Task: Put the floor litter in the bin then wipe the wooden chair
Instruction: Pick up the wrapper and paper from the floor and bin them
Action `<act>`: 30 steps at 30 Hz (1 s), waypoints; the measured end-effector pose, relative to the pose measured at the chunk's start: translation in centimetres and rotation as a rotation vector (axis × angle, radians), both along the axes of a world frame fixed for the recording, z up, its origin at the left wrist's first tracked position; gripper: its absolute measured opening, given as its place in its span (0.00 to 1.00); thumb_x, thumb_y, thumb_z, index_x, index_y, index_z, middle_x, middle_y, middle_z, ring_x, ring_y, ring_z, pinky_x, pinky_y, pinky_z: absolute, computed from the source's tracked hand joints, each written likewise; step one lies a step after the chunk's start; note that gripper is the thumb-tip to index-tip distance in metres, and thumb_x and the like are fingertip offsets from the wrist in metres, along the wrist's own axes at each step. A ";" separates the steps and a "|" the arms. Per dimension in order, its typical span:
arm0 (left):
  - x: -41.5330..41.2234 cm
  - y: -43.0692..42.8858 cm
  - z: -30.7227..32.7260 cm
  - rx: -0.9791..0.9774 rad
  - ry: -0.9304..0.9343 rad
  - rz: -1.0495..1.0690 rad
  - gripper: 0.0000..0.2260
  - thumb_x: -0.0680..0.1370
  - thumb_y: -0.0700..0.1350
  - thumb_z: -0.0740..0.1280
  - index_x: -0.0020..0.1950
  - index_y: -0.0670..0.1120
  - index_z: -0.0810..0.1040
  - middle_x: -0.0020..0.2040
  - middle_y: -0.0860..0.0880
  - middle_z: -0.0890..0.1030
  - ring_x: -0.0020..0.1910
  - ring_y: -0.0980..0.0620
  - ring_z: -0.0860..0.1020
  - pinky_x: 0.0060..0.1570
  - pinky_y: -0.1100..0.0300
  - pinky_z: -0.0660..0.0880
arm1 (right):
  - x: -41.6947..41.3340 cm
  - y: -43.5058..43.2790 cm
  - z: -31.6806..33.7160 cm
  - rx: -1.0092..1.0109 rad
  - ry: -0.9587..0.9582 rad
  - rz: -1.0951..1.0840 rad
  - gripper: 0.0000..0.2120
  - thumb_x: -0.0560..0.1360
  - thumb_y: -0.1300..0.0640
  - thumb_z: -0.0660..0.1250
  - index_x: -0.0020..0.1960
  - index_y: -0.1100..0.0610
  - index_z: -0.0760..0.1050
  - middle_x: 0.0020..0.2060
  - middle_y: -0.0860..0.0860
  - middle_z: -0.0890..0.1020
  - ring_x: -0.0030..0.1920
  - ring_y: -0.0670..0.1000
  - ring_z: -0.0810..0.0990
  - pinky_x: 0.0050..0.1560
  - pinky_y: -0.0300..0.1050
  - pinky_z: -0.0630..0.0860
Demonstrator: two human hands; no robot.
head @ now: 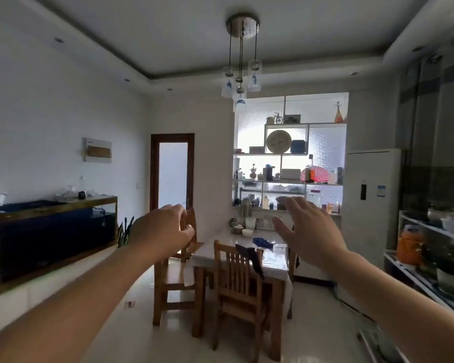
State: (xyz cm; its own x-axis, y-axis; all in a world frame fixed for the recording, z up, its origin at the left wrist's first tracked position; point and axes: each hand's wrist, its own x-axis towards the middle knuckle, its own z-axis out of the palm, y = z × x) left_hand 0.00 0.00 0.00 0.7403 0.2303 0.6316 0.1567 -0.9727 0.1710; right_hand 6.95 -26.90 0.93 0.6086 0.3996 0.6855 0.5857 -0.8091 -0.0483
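Note:
Both my arms are stretched out in front of me at chest height. My left hand (163, 229) is empty, its fingers loosely curled. My right hand (307, 231) is empty too, palm forward and fingers spread. Beyond them a wooden chair (237, 281) with a slatted back stands at the near side of a white-topped dining table (270, 260); a dark cloth (252, 256) hangs over its back. A second wooden chair (176, 279) stands at the table's left. A small piece of litter (129, 304) lies on the pale tiled floor left of the chairs. No bin is in view.
A long dark fish tank (50, 231) on a low cabinet runs along the left wall. A white standing air conditioner (370, 205) and a metal rack (430, 258) with pots fill the right. A blue cloth (262, 242) and cups sit on the table. Open floor lies ahead on the left.

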 end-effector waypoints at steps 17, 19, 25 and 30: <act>22.2 14.5 3.0 0.090 -0.053 0.111 0.19 0.76 0.57 0.62 0.65 0.50 0.73 0.65 0.51 0.77 0.57 0.50 0.78 0.53 0.54 0.75 | 23.2 14.8 1.8 -0.151 -0.112 0.016 0.27 0.78 0.39 0.52 0.71 0.52 0.63 0.69 0.50 0.70 0.69 0.51 0.66 0.71 0.49 0.56; 24.8 15.2 2.9 0.101 -0.049 0.113 0.19 0.77 0.56 0.62 0.65 0.50 0.72 0.65 0.51 0.76 0.58 0.50 0.78 0.53 0.54 0.74 | 26.1 15.8 1.5 -0.155 -0.100 0.010 0.27 0.77 0.38 0.51 0.70 0.53 0.64 0.68 0.50 0.71 0.69 0.52 0.67 0.71 0.49 0.57; 33.5 16.9 2.0 0.133 -0.040 0.142 0.19 0.77 0.55 0.62 0.66 0.50 0.72 0.65 0.51 0.76 0.57 0.51 0.78 0.53 0.55 0.74 | 36.3 18.6 1.1 -0.154 -0.095 0.050 0.27 0.77 0.37 0.51 0.69 0.51 0.65 0.67 0.50 0.72 0.68 0.51 0.68 0.72 0.51 0.57; 40.9 18.7 2.1 0.174 -0.033 0.210 0.18 0.77 0.54 0.61 0.64 0.50 0.72 0.62 0.51 0.78 0.55 0.52 0.78 0.52 0.58 0.74 | 45.5 21.8 2.2 -0.147 -0.110 0.130 0.27 0.77 0.37 0.51 0.69 0.52 0.65 0.67 0.50 0.73 0.67 0.52 0.69 0.70 0.51 0.60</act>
State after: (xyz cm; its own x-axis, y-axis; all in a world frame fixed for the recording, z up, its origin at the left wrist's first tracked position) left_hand 40.94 18.70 2.05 0.6659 0.2631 0.6981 0.3556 -0.9346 0.0130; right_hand 52.48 -5.12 3.09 0.4706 0.5706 0.6730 0.6807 -0.7201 0.1346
